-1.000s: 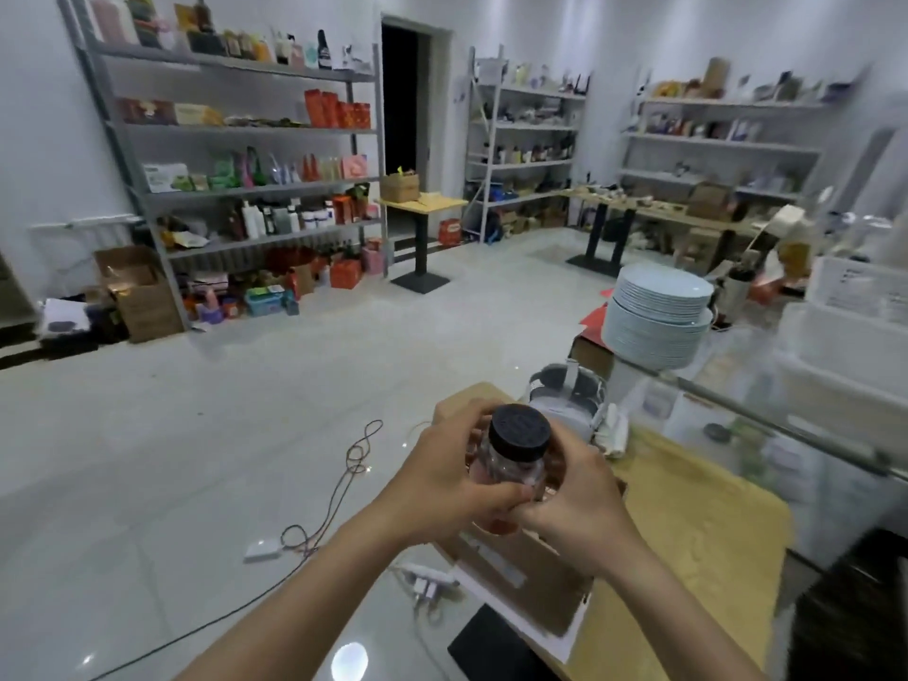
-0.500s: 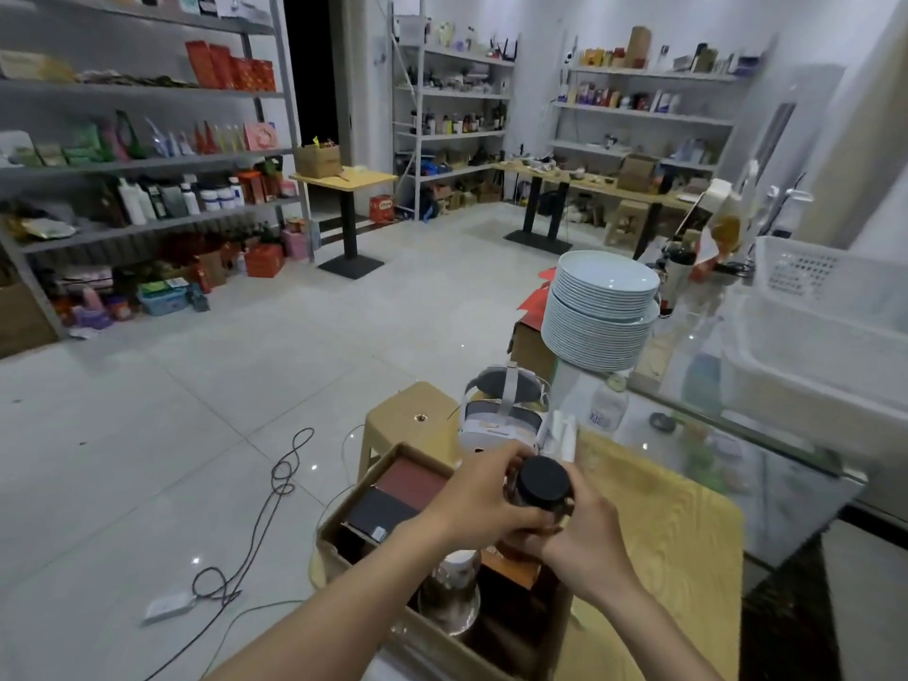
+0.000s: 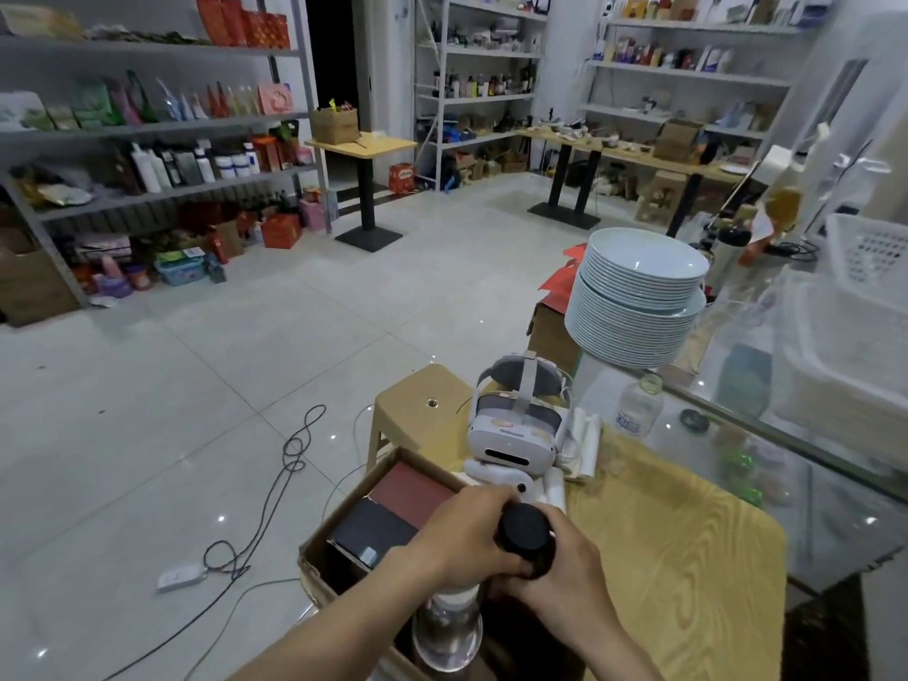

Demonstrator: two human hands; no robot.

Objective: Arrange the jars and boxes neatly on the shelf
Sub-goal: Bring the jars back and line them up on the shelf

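A jar with a black lid (image 3: 525,535) is held low over an open cardboard box (image 3: 314,557). My left hand (image 3: 467,538) wraps its left side and my right hand (image 3: 570,577) wraps its right side; the jar's body is mostly hidden by my fingers. Inside the box lie a dark red box (image 3: 410,491) and a black box (image 3: 368,535). Just under my left wrist stands a clear jar with a white lid (image 3: 449,626). Stocked shelves (image 3: 162,125) line the far left wall.
The cardboard box sits at the edge of a wooden table (image 3: 688,557). A white headset (image 3: 516,425) and a small bottle (image 3: 638,407) lie behind it. A tall stack of plates (image 3: 636,297) stands on a glass counter (image 3: 810,459). A stool (image 3: 422,405), cables and a power strip (image 3: 182,577) are on the floor.
Both hands have lowered the black-lidded jar towards the cardboard box. My view has tilted down and moved closer to the table.
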